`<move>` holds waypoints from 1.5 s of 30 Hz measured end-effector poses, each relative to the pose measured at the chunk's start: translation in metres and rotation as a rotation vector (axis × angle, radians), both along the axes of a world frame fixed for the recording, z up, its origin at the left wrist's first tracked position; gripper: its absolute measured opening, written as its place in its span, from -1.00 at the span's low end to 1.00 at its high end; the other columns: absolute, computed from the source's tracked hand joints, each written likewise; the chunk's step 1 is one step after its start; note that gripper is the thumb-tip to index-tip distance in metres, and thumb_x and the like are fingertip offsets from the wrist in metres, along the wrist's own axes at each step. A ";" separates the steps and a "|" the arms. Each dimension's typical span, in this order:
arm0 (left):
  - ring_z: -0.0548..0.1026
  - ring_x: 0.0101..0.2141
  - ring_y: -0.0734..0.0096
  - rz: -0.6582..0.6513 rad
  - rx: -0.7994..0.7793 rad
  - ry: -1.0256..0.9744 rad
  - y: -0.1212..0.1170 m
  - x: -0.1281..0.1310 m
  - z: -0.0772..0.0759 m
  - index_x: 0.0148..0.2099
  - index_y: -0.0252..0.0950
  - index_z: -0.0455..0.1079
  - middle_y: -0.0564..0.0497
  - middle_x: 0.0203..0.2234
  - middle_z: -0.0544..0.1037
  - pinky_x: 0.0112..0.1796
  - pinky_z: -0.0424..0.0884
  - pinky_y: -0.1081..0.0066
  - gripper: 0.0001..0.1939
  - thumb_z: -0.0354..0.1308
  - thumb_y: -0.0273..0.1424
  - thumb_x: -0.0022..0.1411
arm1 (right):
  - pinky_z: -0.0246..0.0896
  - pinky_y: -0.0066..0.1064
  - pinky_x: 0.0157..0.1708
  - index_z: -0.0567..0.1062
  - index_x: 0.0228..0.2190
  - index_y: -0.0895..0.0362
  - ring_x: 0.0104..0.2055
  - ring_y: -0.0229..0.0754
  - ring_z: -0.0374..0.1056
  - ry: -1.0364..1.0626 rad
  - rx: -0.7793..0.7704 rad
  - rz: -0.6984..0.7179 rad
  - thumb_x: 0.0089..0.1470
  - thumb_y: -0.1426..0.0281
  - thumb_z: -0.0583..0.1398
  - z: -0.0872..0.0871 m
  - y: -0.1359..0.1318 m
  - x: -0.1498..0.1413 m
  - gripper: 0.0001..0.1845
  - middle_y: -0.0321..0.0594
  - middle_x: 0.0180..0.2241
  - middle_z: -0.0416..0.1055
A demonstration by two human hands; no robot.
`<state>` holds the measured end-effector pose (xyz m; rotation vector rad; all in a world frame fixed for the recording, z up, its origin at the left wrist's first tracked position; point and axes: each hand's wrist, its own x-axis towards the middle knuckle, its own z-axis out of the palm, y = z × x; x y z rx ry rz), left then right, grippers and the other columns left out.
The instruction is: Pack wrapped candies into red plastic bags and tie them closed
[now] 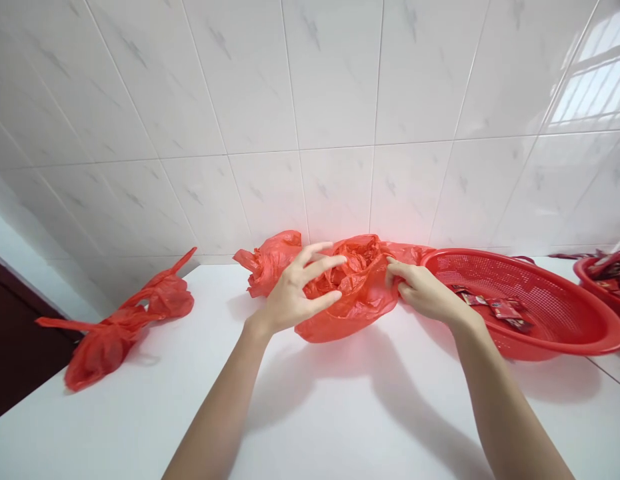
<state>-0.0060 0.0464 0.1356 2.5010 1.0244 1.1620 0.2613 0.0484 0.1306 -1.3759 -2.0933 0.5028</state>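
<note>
Spread fingers on our left hand (293, 293) over the red bag (350, 310); right hand (425, 292) fingers pressed together at its edge, beside the red basket (555, 333).

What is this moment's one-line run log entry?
left hand: spread over red plastic bag | right hand: at bag's edge | beside: red oval mesh basket, red packets inside

Both bare forearms (220, 407) come up from the bottom of the shot, angling in toward each other, wrists pretty relaxed. The left hand (293, 293) is splayed wide open, fingers (323, 261) fanned out and pointing right. The right hand (426, 293) is near it, fingers bunched together and slightly curled, tips pointing left.
</note>
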 end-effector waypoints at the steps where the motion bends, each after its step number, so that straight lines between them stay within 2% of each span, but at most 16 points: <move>1: 0.34 0.23 0.10 -0.017 -0.005 0.054 -0.002 0.003 -0.002 0.12 -0.03 0.50 -0.03 0.29 0.29 0.14 0.40 0.16 -0.65 0.15 -0.38 0.32 | 0.28 -0.30 -0.19 0.37 -0.49 0.06 0.18 0.09 0.34 -0.018 0.001 0.027 -0.10 0.58 -0.04 0.001 -0.002 -0.002 -0.74 -0.10 -0.26 0.53; 3: 0.32 0.25 0.08 -0.034 -0.028 0.199 -0.005 0.009 -0.007 0.01 -0.06 0.58 -0.03 0.32 0.26 0.16 0.37 0.12 -0.61 0.01 -0.51 0.34 | 0.26 -0.20 0.03 0.53 -0.37 0.09 0.38 0.10 0.09 -0.065 0.003 0.068 0.00 0.58 -0.03 0.003 -0.007 -0.005 -0.64 -0.03 0.05 0.49; 6: 0.23 0.31 -0.07 -0.004 -0.124 0.421 -0.005 0.021 -0.016 -0.05 -0.11 0.63 -0.09 0.35 0.24 0.24 0.23 -0.03 -0.63 0.04 -0.54 0.31 | 0.24 -0.12 0.12 0.59 -0.13 0.13 0.36 0.17 0.14 -0.126 0.010 0.048 0.13 0.54 -0.01 0.005 -0.013 -0.007 -0.57 -0.01 0.37 0.12; 9: 0.20 0.33 -0.16 0.027 -0.223 0.551 -0.002 0.035 -0.026 0.06 -0.11 0.58 -0.17 0.36 0.22 0.23 0.23 -0.10 -0.68 0.11 -0.38 0.34 | 0.25 -0.06 0.15 0.55 -0.01 0.16 0.35 0.23 0.14 -0.115 0.073 0.003 0.21 0.48 -0.01 0.005 -0.015 -0.005 -0.55 0.00 0.43 -0.09; 14: 0.27 0.28 -0.16 0.095 -0.238 0.589 0.009 0.048 -0.045 0.26 -0.13 0.39 -0.27 0.34 0.22 0.14 0.31 -0.10 -0.57 -0.02 -0.37 0.41 | 0.16 0.01 0.24 0.48 0.13 0.13 0.41 0.21 -0.01 -0.014 0.176 -0.012 0.27 0.36 0.01 0.010 -0.022 -0.001 -0.52 -0.05 0.44 -0.13; 19: 0.49 0.07 -0.01 0.179 -0.272 0.444 0.022 0.049 -0.059 0.11 -0.24 0.46 -0.25 0.16 0.41 0.04 0.38 0.08 -0.61 -0.12 -0.32 0.43 | 0.20 -0.02 0.23 0.62 -0.08 0.04 0.42 0.22 -0.05 0.119 0.297 -0.058 0.31 0.14 0.08 0.017 -0.027 -0.002 -0.60 -0.16 0.36 0.13; 22: 0.55 -0.18 0.16 0.187 -0.287 0.319 0.029 0.050 -0.064 -0.19 -0.26 0.50 -0.12 -0.19 0.55 -0.14 0.41 0.25 -0.59 -0.16 -0.24 0.45 | 0.21 0.01 0.24 0.65 -0.12 0.04 0.34 0.22 0.17 0.178 0.365 -0.163 0.19 0.28 0.20 0.014 -0.022 -0.003 -0.72 -0.15 0.26 0.32; 25: 0.51 -0.34 0.21 0.256 -0.285 0.257 0.036 0.049 -0.067 -0.36 -0.27 0.41 -0.04 -0.43 0.50 -0.27 0.36 0.31 -0.60 -0.14 -0.25 0.42 | 0.23 0.01 0.23 0.65 -0.11 0.03 0.26 0.17 0.30 0.168 0.381 -0.242 0.09 0.49 0.15 0.010 -0.015 0.000 -0.61 -0.17 0.19 0.41; 28: 0.52 -0.26 0.13 0.390 -0.264 0.257 0.040 0.043 -0.065 -0.15 -0.29 0.43 -0.10 -0.31 0.53 -0.26 0.35 0.30 -0.85 0.07 -0.43 0.25 | 0.24 -0.02 0.24 0.65 -0.07 0.02 0.28 0.14 0.27 0.060 0.309 -0.243 -0.02 0.63 0.07 0.007 -0.013 0.004 -0.43 -0.19 0.20 0.41; 31: 0.52 -0.20 0.04 0.481 -0.222 0.205 0.038 0.035 -0.057 0.07 -0.32 0.38 -0.18 -0.19 0.51 -0.24 0.37 0.25 -0.59 0.10 -0.56 0.14 | 0.28 -0.01 0.21 0.64 -0.05 0.04 0.32 0.17 0.21 -0.040 0.245 -0.221 -0.10 0.67 0.05 0.007 -0.016 0.005 -0.35 -0.18 0.28 0.29; 35: 0.49 -0.16 0.11 0.533 0.135 -0.255 0.023 0.029 -0.037 0.21 -0.23 0.31 -0.22 0.01 0.45 -0.22 0.40 0.27 -0.50 0.09 -0.49 0.22 | 0.24 -0.01 0.21 0.49 0.14 -0.08 0.38 0.16 0.08 0.159 0.632 -0.358 0.08 0.59 0.04 0.013 -0.024 -0.003 -0.34 -0.28 0.38 0.08; 37: 0.49 -0.17 0.10 0.508 0.181 -0.320 0.016 0.026 -0.029 0.22 -0.20 0.33 -0.21 0.00 0.47 -0.25 0.39 0.28 -0.49 0.09 -0.49 0.21 | 0.27 -0.04 0.16 0.46 0.16 -0.10 0.33 0.15 0.17 0.179 0.687 -0.394 0.12 0.58 0.02 0.016 -0.027 -0.005 -0.35 -0.21 0.34 0.16; 38: 0.50 -0.22 0.09 0.473 0.084 -0.220 0.013 0.023 -0.026 0.19 -0.20 0.38 -0.20 -0.08 0.52 -0.28 0.38 0.28 -0.48 0.11 -0.51 0.16 | 0.32 -0.05 0.10 0.49 0.13 -0.08 0.26 0.17 0.27 0.117 0.596 -0.365 0.09 0.60 0.03 0.016 -0.027 -0.005 -0.35 -0.15 0.28 0.27; 40: 0.50 -0.38 0.10 0.338 -0.244 0.151 0.010 0.018 -0.024 0.11 -0.18 0.49 -0.12 -0.31 0.57 -0.36 0.33 0.29 -0.42 0.15 -0.57 0.00 | 0.40 -0.05 -0.06 0.58 0.01 -0.02 0.08 0.21 0.44 -0.091 0.271 -0.257 -0.04 0.67 0.06 0.014 -0.025 -0.002 -0.34 -0.07 0.06 0.50; 42: 0.46 -0.49 0.17 0.147 -0.504 0.479 0.008 0.013 -0.022 0.16 -0.12 0.49 -0.03 -0.43 0.55 -0.45 0.28 0.35 -0.26 0.15 -0.60 -0.13 | 0.42 -0.07 -0.15 0.62 -0.03 -0.01 -0.03 0.21 0.50 -0.254 -0.003 -0.177 -0.13 0.69 0.06 0.011 -0.023 0.003 -0.31 -0.09 -0.09 0.59; 45: 0.41 -0.52 0.32 -0.122 -0.579 0.573 0.001 0.008 -0.012 0.32 -0.04 0.34 0.08 -0.46 0.54 -0.52 0.20 0.45 -0.13 0.08 -0.59 -0.10 | 0.41 -0.15 -0.11 0.59 0.04 -0.04 0.01 0.12 0.49 -0.224 -0.006 -0.124 -0.08 0.66 0.03 0.012 -0.024 0.012 -0.28 -0.18 -0.04 0.58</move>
